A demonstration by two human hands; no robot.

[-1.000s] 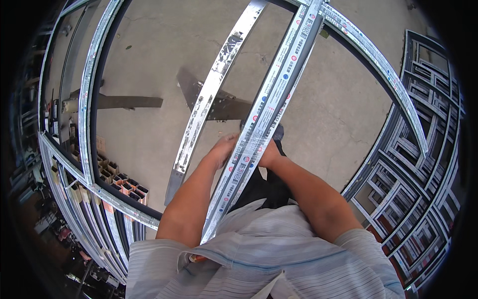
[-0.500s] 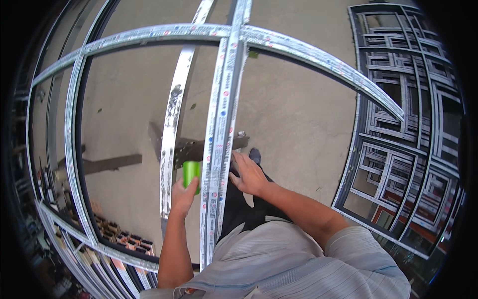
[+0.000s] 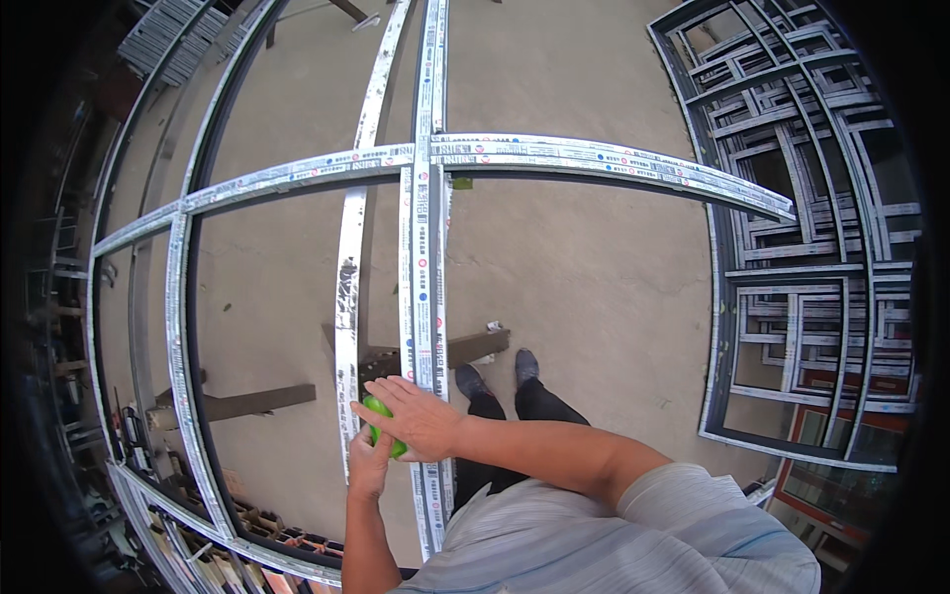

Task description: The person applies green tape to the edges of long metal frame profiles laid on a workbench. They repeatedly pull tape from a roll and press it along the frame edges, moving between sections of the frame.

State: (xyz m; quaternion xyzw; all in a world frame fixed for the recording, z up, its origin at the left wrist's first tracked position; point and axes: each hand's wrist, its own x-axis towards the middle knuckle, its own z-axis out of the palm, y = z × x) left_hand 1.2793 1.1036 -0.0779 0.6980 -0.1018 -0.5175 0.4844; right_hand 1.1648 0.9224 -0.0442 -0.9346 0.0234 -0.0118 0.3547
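Observation:
My left hand (image 3: 369,465) is closed around a bright green, rounded object (image 3: 378,407), whose kind I cannot make out. Across the top of it lies my right hand (image 3: 421,421), its fingers stretched out and partly hiding the green piece. Both hands are at the left edge of an upright bar (image 3: 423,287) of a large metal frame covered in printed white film; my right wrist passes over this bar. A crossbar (image 3: 604,161) meets it farther off. Just left of the hands runs a narrow, scuffed white strip (image 3: 348,287).
Dark support beams (image 3: 473,346) lie beneath the frame. On the right, stacked film-covered frames (image 3: 792,267) rest near the floor. The crossbar's free end (image 3: 787,210) reaches toward them. Profile lengths (image 3: 168,540) stand at the lower left, and my shoes (image 3: 526,366) are on the concrete floor.
My right hand has moved left from the right side of the upright bar onto the green object. My left hand still holds it. The view has shifted, bringing the crossbar lower.

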